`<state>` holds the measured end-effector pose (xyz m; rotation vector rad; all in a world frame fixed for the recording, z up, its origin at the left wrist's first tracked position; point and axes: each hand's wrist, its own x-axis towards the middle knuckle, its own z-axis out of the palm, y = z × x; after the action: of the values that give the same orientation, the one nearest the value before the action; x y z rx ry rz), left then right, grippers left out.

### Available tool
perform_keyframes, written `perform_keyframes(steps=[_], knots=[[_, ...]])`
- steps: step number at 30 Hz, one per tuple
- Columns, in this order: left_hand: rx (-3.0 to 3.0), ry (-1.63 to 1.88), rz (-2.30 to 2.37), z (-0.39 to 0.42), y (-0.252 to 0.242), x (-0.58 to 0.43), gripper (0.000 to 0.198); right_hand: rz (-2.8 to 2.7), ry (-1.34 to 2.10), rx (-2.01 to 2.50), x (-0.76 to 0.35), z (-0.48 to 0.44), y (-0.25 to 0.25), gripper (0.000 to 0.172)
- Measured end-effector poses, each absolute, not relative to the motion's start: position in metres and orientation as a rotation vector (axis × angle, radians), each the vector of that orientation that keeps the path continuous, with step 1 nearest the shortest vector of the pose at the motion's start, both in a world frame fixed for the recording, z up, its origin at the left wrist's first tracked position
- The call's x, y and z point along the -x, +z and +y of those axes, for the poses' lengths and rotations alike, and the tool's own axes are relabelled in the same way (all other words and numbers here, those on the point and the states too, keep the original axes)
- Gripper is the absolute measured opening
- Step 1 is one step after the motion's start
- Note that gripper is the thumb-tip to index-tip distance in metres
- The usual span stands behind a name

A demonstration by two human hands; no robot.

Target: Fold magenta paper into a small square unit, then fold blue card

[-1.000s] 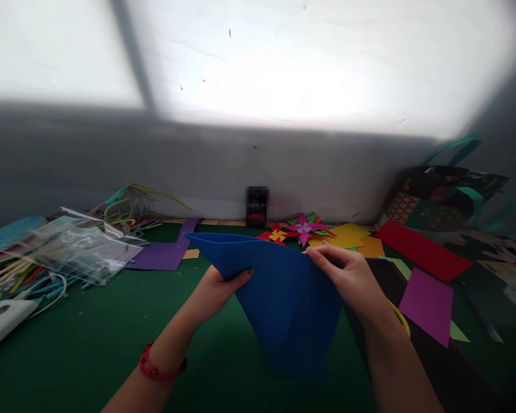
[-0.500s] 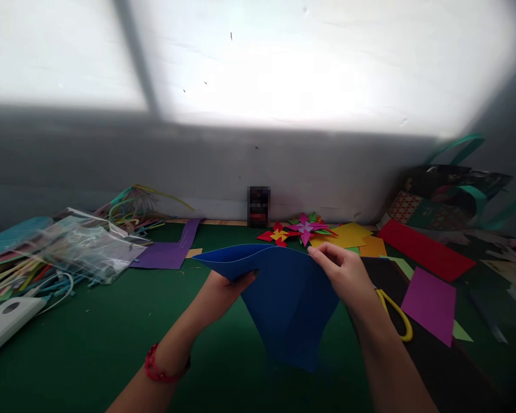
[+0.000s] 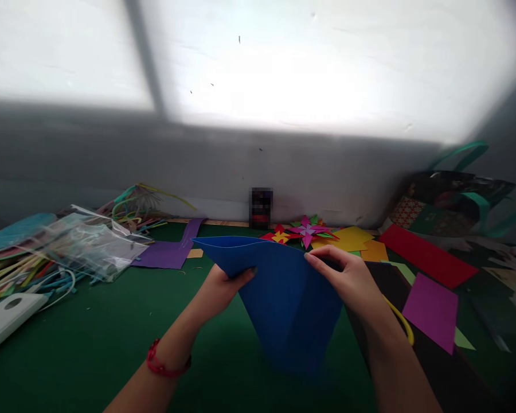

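Observation:
A sheet of blue paper (image 3: pixel 284 304) is held up in front of me, curved over so its top edges meet and a narrow gap shows at the upper left. My left hand (image 3: pixel 226 289) grips its left side, thumb on the near face and the other fingers hidden behind. At the upper right edge, my right hand (image 3: pixel 344 272) pinches the paper between thumb and forefinger. The lower part of the sheet hangs over the green table and looks blurred. Yellow scissor handles (image 3: pixel 402 321) show partly behind my right forearm.
Folded paper flowers (image 3: pixel 306 230) lie at the back, beside yellow paper (image 3: pixel 350 238). Red (image 3: pixel 427 255) and magenta sheets (image 3: pixel 432 312) are on the right near a bag (image 3: pixel 442 206). Purple paper (image 3: pixel 163 255), a clear plastic bag (image 3: pixel 103 244) and a white device (image 3: pixel 12 321) occupy the left.
The top edge of the blue paper has risen slightly and its left opening looks narrower. My right hand has shifted a little along the edge. The view has moved slightly.

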<state>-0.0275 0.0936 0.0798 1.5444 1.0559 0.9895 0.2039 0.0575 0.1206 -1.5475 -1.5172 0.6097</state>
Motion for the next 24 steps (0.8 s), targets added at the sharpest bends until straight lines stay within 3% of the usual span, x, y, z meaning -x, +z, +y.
perform_keyframes(steps=[12, 24], knots=[[-1.448, 1.001, 1.049, 0.0923, 0.0838, 0.0282, 0.041, -1.44, 0.766, 1.478, -0.1991, 0.058, 0.1189, 0.03], [-1.424, 0.954, 1.037, 0.0909, 0.0855, 0.0308, 0.048, -1.44, 0.656, 1.475, -0.1991, 0.0565, 0.1193, 0.029]])
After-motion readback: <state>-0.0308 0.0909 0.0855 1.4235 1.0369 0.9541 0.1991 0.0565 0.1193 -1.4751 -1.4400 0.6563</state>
